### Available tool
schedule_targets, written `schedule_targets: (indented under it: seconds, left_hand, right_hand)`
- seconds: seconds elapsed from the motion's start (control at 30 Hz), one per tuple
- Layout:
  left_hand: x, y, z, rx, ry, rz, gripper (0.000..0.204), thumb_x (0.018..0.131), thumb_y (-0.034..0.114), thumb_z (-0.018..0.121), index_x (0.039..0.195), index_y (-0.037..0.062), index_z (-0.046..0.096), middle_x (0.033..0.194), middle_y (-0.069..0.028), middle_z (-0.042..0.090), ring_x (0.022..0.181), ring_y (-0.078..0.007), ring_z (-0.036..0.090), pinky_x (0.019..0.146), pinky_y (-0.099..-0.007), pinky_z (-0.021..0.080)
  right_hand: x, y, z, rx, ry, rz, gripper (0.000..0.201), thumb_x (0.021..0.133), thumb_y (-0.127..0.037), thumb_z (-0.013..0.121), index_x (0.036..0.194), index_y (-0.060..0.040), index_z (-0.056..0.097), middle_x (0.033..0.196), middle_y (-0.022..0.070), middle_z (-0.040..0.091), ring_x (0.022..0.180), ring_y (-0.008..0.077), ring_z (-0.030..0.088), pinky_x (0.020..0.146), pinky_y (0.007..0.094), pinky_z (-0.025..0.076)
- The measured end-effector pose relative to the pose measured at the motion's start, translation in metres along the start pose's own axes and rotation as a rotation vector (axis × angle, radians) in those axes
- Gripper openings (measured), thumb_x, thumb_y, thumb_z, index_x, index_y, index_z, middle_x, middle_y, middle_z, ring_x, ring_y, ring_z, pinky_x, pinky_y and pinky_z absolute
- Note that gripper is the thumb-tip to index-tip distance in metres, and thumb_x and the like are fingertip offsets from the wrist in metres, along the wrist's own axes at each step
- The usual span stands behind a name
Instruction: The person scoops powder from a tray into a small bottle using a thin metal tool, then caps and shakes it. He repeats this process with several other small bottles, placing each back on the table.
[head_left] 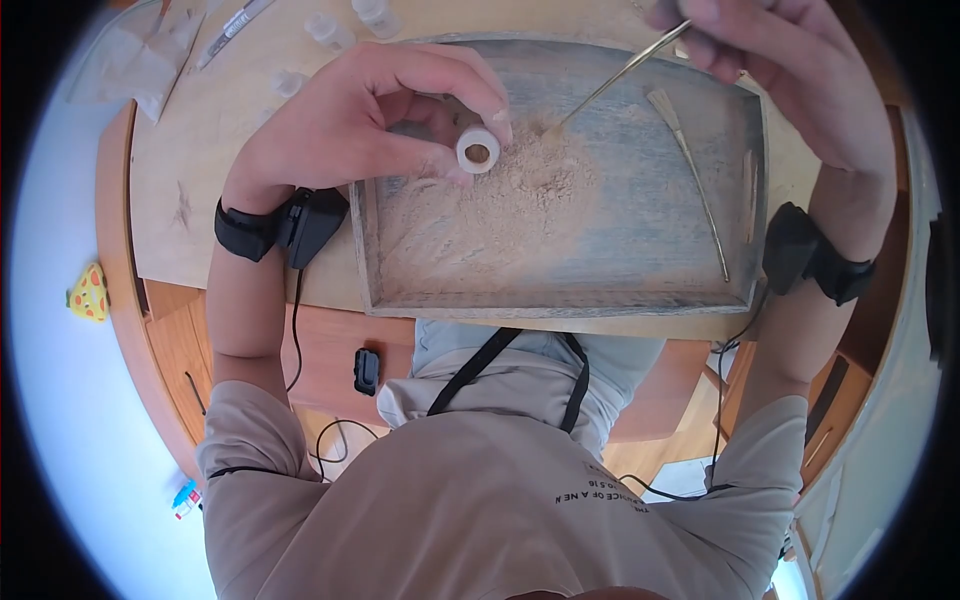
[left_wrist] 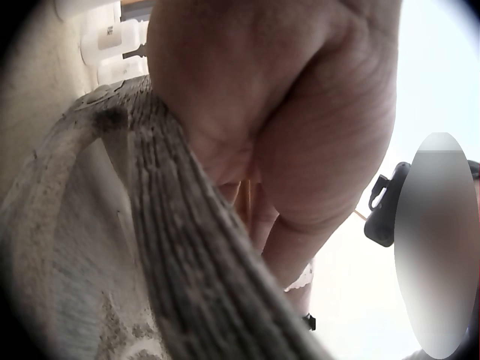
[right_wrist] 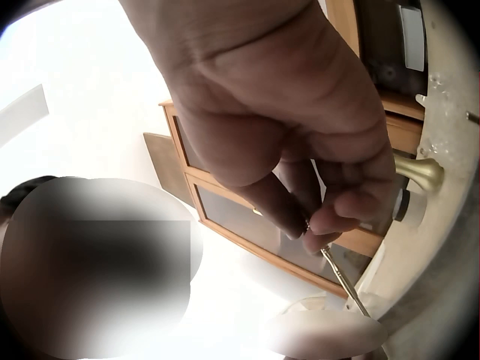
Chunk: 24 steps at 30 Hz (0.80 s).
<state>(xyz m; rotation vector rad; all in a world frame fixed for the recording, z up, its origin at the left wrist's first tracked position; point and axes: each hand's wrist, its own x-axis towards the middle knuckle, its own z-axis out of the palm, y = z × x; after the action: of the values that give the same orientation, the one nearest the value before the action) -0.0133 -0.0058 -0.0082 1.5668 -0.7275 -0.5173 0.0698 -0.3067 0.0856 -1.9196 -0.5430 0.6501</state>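
Left hand (head_left: 360,125), upper centre of the head view, pinches a small white vial (head_left: 478,150) between thumb and fingertips, mouth facing the camera, held just over the powder heap (head_left: 520,185) in the wooden tray (head_left: 560,305). Right hand (head_left: 790,70), upper right, fingers curled in a pinch on a thin metal spatula (head_left: 620,72) whose tip reaches the heap beside the vial. Risks, as I read it: the vial mouth is narrow and the spatula long, so any wobble could drop powder back into the tray or onto the fingers; the vial is held tilted, so its contents could spill out; a light pinch could let it slip into the heap. Around: a second long tool (head_left: 695,180) lies in the tray's right half, within sweep of the right wrist. Spare vials (head_left: 330,30) and a pen-like item (head_left: 232,28) sit on the worktop (head_left: 190,170) at upper left, behind the left hand. Tray wall blocks the left wrist view.
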Motion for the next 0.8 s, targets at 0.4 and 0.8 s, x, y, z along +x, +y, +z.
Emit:
schedule_targets:
  seconds: [0.4, 0.8]
  left_hand:
    - [-0.008, -0.004, 0.0, 0.064, 0.022, -0.075, 0.047, 0.073, -0.003, 0.086, 0.116, 0.0011, 0.067, 0.112, -0.0074, 0.064, 0.095, -0.0131, 0.062, 0.076, -0.0263, 0.052]
    - [-0.009, -0.001, 0.001, 0.092, 0.038, -0.102, 0.05, 0.072, -0.001, 0.088, 0.117, 0.0013, 0.067, 0.113, -0.0068, 0.065, 0.092, -0.0126, 0.061, 0.074, -0.0258, 0.051]
  right_hand:
    - [0.015, 0.017, 0.001, 0.158, -0.03, 0.103, 0.024, 0.097, -0.013, 0.066, 0.103, 0.0085, 0.074, 0.077, 0.0099, 0.072, 0.065, 0.0101, 0.064, 0.057, 0.0213, 0.047]
    - [-0.001, 0.011, -0.022, 0.269, 0.107, -0.056, 0.023, 0.096, -0.013, 0.067, 0.101, 0.0084, 0.074, 0.078, 0.0101, 0.072, 0.065, 0.0108, 0.064, 0.057, 0.0216, 0.047]
